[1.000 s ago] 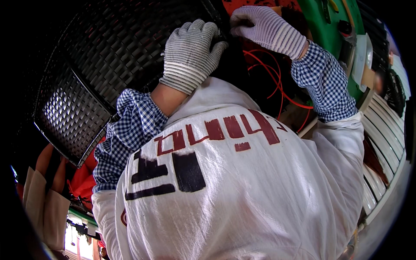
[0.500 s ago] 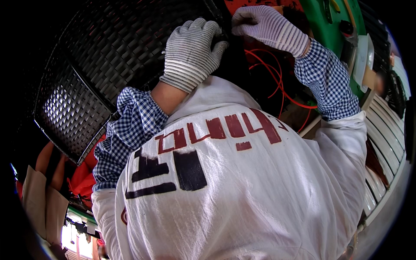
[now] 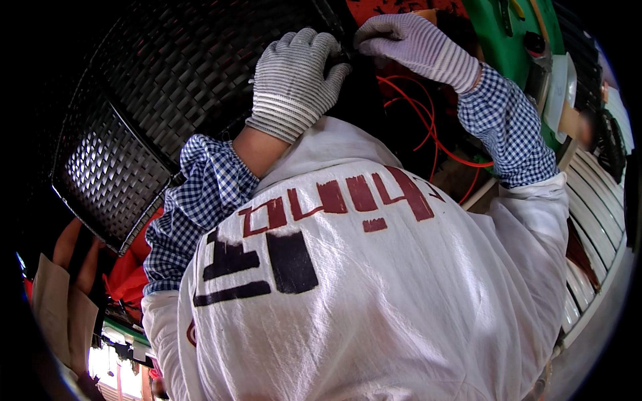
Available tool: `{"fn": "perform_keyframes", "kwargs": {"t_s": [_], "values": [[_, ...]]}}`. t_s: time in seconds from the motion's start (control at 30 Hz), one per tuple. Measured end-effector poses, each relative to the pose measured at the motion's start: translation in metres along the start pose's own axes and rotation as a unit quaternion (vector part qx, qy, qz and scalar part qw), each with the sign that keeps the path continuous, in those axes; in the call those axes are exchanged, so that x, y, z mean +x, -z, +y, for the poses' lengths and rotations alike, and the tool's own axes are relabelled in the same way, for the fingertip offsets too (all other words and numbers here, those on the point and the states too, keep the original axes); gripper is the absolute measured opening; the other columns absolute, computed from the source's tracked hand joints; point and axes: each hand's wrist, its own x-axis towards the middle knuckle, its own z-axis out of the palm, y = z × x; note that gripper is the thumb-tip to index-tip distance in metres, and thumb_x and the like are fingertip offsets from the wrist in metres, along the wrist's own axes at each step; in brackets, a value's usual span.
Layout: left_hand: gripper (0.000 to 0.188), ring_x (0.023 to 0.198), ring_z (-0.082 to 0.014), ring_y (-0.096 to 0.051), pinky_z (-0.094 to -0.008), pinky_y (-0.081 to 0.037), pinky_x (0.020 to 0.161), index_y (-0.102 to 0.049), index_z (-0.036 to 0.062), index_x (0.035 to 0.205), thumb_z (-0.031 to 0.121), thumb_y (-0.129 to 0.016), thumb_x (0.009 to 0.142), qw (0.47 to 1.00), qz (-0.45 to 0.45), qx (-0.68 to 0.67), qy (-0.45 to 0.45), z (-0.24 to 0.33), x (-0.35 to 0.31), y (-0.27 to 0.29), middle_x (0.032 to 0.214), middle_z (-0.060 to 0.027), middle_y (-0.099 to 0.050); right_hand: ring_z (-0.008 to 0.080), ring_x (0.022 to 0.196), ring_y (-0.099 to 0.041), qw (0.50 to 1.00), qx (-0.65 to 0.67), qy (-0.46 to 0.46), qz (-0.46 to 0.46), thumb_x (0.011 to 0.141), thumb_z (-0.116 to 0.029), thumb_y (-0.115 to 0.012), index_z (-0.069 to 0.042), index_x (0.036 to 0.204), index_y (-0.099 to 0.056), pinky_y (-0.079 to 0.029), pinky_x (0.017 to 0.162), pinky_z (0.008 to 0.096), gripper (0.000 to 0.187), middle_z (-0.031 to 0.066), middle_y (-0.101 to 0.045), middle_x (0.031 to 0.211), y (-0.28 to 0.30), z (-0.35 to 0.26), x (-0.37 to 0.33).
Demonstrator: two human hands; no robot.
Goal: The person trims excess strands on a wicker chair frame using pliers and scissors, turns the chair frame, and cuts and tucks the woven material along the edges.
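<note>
A large black woven wicker piece (image 3: 180, 73) with a framed edge fills the upper left. My left hand (image 3: 292, 83), in a grey-striped knit glove, is curled at its dark right edge, the thumb bent in from the side. The fingertips press against the black rim there. Just right of that rim is my right hand (image 3: 418, 50), in a similar pale striped glove, with thumb and fingers pinched together. Whatever lies between those fingertips is too small and dark to make out. Both forearms wear blue-and-white checked sleeve covers.
Thin red-orange strands (image 3: 431, 127) loop below my right hand. A green surface (image 3: 498, 40) with tools stands at the upper right. White slats (image 3: 595, 220) run down the right side. Red material (image 3: 130, 277) and brown cardboard-like pieces (image 3: 57, 307) sit at the lower left.
My right hand has shifted slightly down and toward the wicker edge, still pinched. The left hand holds nearly the same place.
</note>
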Motion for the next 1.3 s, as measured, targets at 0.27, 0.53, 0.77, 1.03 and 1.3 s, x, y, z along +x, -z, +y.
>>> {"fn": "perform_keyframes", "kwargs": {"t_s": [0.27, 0.53, 0.77, 1.03, 1.3], "values": [[0.025, 0.083, -0.0267, -0.065, -0.0394, -0.054, 0.077, -0.069, 0.0089, 0.094, 0.027, -0.078, 0.079, 1.0, -0.012, -0.015, 0.002, -0.002, 0.0, -0.001, 0.089, -0.0086, -0.067, 0.0192, 0.093, -0.068, 0.997, 0.017, -0.074, -0.032, 0.094, -0.013, -0.062, 0.0, 0.111, -0.064, -0.053, 0.086, 0.0317, 0.022, 0.0093, -0.07, 0.1, 0.003, -0.007, 0.004], [0.025, 0.084, -0.0273, -0.066, -0.0393, -0.055, 0.078, -0.069, 0.0079, 0.096, 0.025, -0.077, 0.08, 1.0, -0.011, -0.024, 0.005, -0.003, 0.0, 0.001, 0.09, -0.0096, -0.067, 0.0186, 0.093, -0.068, 0.994, -0.074, 0.04, 0.066, 0.092, -0.016, -0.065, -0.004, 0.108, -0.065, -0.054, 0.09, 0.0312, 0.02, 0.0065, -0.069, 0.098, -0.017, 0.004, -0.004], [0.022, 0.087, -0.0294, -0.066, -0.0404, -0.055, 0.08, -0.069, 0.0066, 0.098, 0.02, -0.074, 0.081, 0.999, -0.014, -0.037, 0.009, -0.001, -0.001, 0.001, 0.092, -0.0117, -0.067, 0.0156, 0.093, -0.068, 1.0, 0.009, 0.024, -0.002, 0.094, -0.017, -0.064, -0.005, 0.109, -0.063, -0.055, 0.088, 0.0298, 0.019, 0.0048, -0.068, 0.1, -0.01, 0.007, -0.001], [0.022, 0.085, -0.0297, -0.066, -0.0397, -0.055, 0.078, -0.069, 0.0061, 0.097, 0.019, -0.074, 0.08, 0.999, -0.008, -0.039, -0.003, -0.001, 0.0, 0.001, 0.091, -0.0123, -0.067, 0.0148, 0.089, -0.068, 0.999, 0.046, 0.0, 0.026, 0.095, -0.018, -0.064, -0.003, 0.111, -0.063, -0.056, 0.083, 0.0275, 0.022, 0.0044, -0.068, 0.097, -0.018, -0.001, -0.007], [0.022, 0.084, -0.0287, -0.066, -0.0396, -0.055, 0.077, -0.07, 0.0068, 0.097, 0.02, -0.074, 0.081, 0.999, -0.013, -0.041, -0.001, -0.002, 0.0, 0.0, 0.09, -0.0116, -0.067, 0.0166, 0.095, -0.068, 0.998, 0.04, 0.026, 0.036, 0.092, -0.019, -0.067, -0.005, 0.111, -0.064, -0.054, 0.089, 0.0305, 0.023, 0.0046, -0.069, 0.101, -0.019, 0.002, -0.008]]}}
